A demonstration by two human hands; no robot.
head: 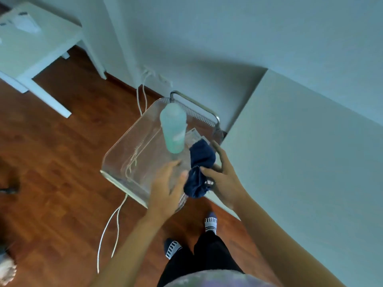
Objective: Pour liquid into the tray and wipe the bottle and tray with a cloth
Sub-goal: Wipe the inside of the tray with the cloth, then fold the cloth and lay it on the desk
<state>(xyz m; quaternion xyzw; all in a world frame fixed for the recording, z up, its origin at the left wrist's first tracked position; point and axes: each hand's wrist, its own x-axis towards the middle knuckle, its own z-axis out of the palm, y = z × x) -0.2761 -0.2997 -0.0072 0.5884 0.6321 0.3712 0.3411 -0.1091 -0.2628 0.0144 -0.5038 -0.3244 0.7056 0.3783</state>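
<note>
A person stands over a clear plastic tray (124,154) on a small trolley with a metal handle (199,106), beside a white table (300,162) whose near corner it meets. A translucent bottle (173,129) holding pale green liquid stands upright inside the tray, near its far right side. The right hand (224,179) pinches a dark blue cloth (200,168) between thumb and fingers over the tray's right edge; the left hand (165,187) hangs spread and relaxed above the near edge, holding nothing.

The bottle looks light and smooth, likely slippery if wet, and is best gripped around its middle. The cloth is soft and limp, so it should be bunched in the palm for wiping. The tray appears rigid but thin-walled; steadying it by the rim seems wise, since the trolley may roll.

White cables (116,220) trail over the wooden floor (51,162) under the tray's near edge, close to the person's striped socks (211,222), a possible snag. Another white table (31,50) stands well apart, far left.
</note>
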